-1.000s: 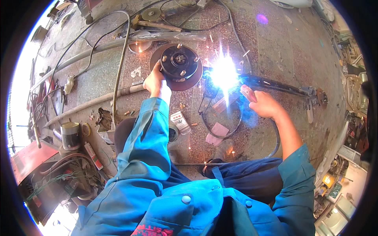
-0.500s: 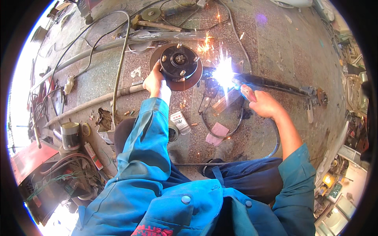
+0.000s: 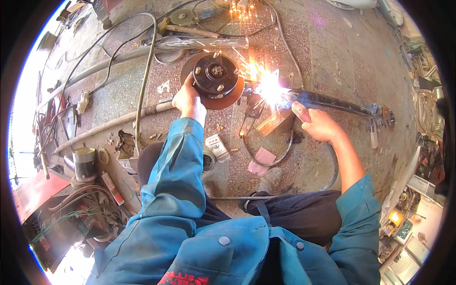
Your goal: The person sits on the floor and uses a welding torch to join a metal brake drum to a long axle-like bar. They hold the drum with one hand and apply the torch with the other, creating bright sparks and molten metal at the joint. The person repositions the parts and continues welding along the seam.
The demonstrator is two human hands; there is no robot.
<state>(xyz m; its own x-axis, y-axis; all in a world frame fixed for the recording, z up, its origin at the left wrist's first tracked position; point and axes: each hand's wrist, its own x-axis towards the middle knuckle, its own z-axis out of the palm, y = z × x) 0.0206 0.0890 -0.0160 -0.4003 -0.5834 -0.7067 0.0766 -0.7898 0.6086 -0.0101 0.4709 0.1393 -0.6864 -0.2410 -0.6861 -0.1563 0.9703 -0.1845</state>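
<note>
Left hand: your left hand is curled onto the left rim of the dark round metal wheel hub with studs; the grip is closed on that rim.
Right hand: your right hand is wrapped tight around the pale handle of the welding electrode holder, its tip pointing left into the glare.
Hub: it lies face up on the concrete floor, over a rust-brown disc, just left of the arc.
Arc: a white-yellow welding flash burns where the hub meets the long black metal axle bar; sparks scatter up and to the left.
Axle bar: it runs right from the flash, across the floor, to a bracket at its far end.
Wood: a short pale wooden block lies just under the flash, beside the bar.
Packages: a small white rectangular carton with a red-and-green label lies on the floor just right of your left sleeve; a flat pink square pad lies near your shoe.
Can: a squat cylindrical tin with a yellow-brown lid stands far to your left, near a red metal box.
Hoses: a grey pipe and thin cables cross the floor beyond your left hand.
</note>
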